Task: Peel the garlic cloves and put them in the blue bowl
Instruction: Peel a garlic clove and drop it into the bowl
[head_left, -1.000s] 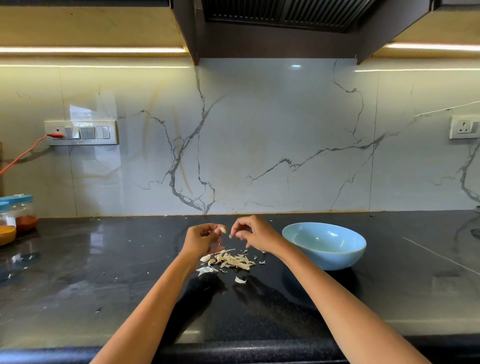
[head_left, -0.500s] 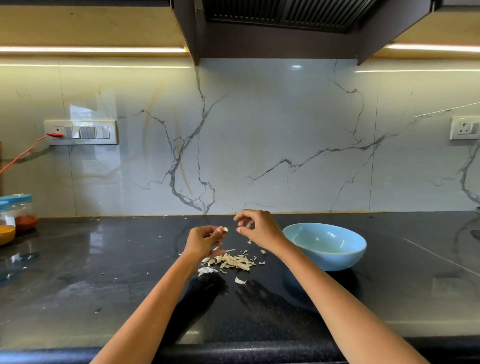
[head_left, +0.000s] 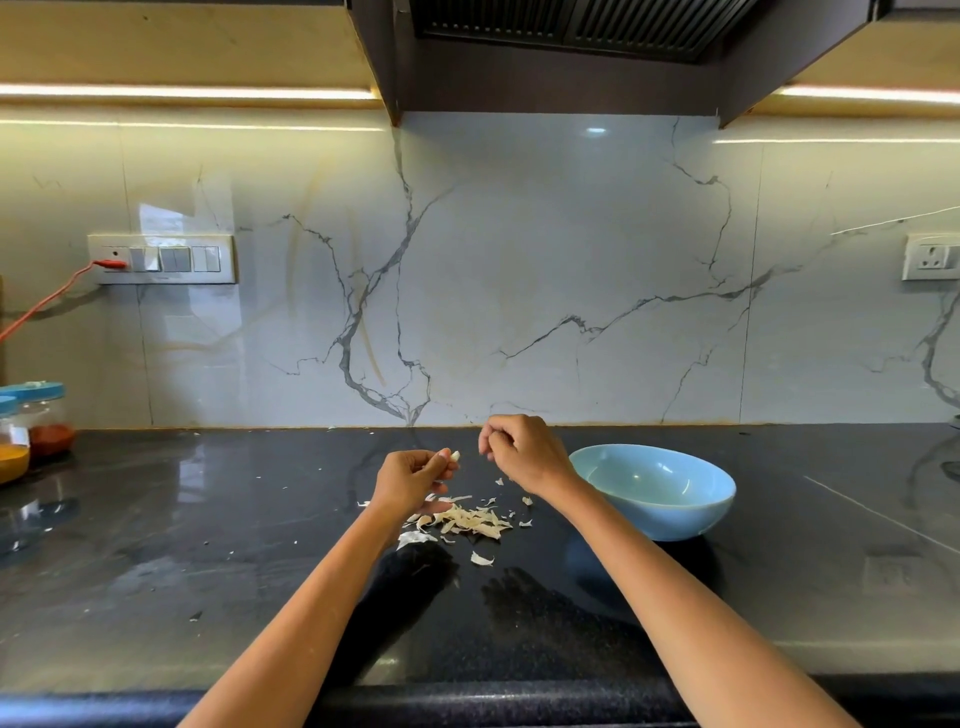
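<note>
Black glossy counter (head_left: 156, 571) under a marble wall (head_left: 519, 286). Left hand (head_left: 410, 480) pinches a garlic clove (head_left: 455, 456) above the peels (head_left: 470, 521); right hand (head_left: 524, 457) curled, contents unclear. Blue bowl (head_left: 655, 512) sits right, mid-counter.

Both forearms and hands are bare, without sleeves.

Left hand (head_left: 410, 475) pinching garlic clove (head_left: 455, 456), right hand (head_left: 522, 452) curled nearby, peel pile (head_left: 467, 521), blue bowl (head_left: 654, 512)
</note>
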